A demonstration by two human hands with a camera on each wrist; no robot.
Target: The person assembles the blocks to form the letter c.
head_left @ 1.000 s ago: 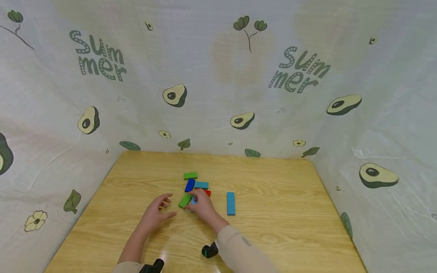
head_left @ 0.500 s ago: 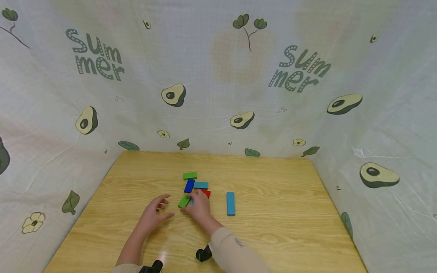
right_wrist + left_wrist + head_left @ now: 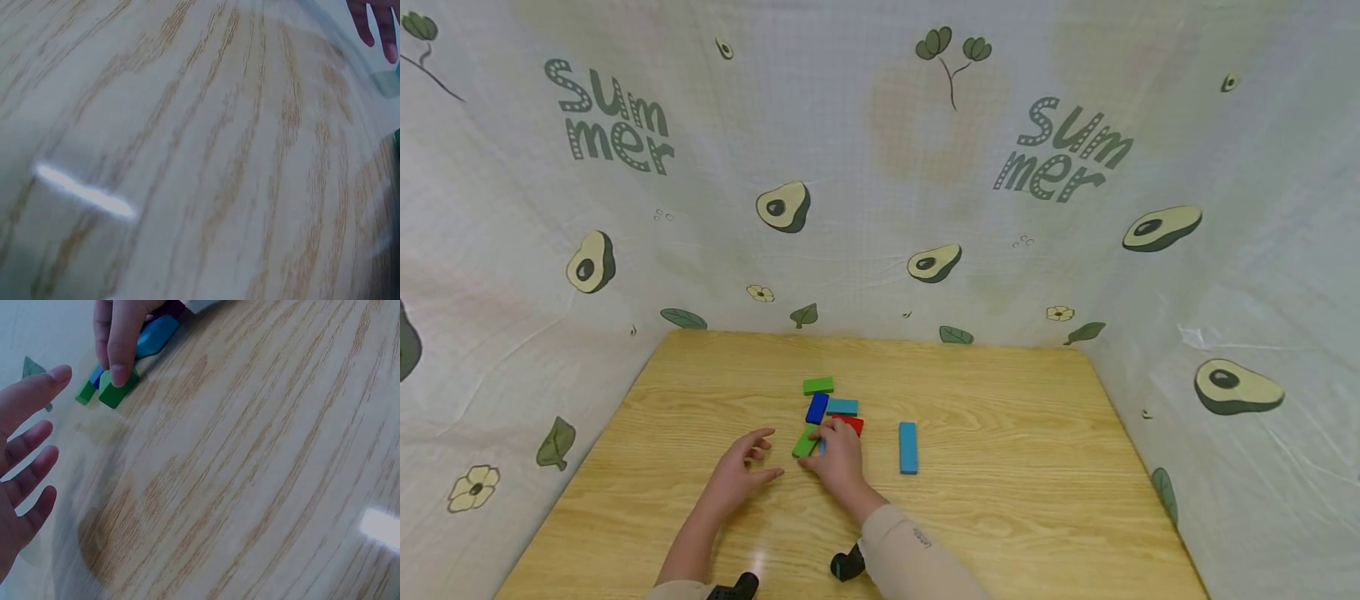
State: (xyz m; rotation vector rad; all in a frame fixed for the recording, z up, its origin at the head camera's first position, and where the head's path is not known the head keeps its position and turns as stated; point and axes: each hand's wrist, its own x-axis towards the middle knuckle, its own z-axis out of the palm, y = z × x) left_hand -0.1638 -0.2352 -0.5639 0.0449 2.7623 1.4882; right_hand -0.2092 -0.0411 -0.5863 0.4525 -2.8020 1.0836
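My right hand (image 3: 841, 460) pinches a green block (image 3: 803, 443) between thumb and fingers at the near end of a cluster of flat blocks. A light-blue block (image 3: 822, 447) shows partly beneath that hand. Beyond it lie a red block (image 3: 850, 424), a dark-blue block (image 3: 817, 407) and a teal block (image 3: 842, 407). In the left wrist view, a right-hand digit touches the green block (image 3: 114, 395). To the left, my left hand (image 3: 737, 468) hovers with loosely bent fingers, holding nothing. Only the left fingertips (image 3: 390, 53) show in the right wrist view.
Behind the cluster lies another green block (image 3: 818, 386). A separate blue block (image 3: 907, 448) lies to the right on the wooden table (image 3: 1015, 467). A printed cloth (image 3: 865, 150) surrounds the table at the back and sides. Black wrist cameras sit at both sleeves.
My right hand has moved slightly left, from over the light-blue block towards the green one, uncovering more of the red block. The left hand has shifted slightly left; the blocks look nearly unmoved.
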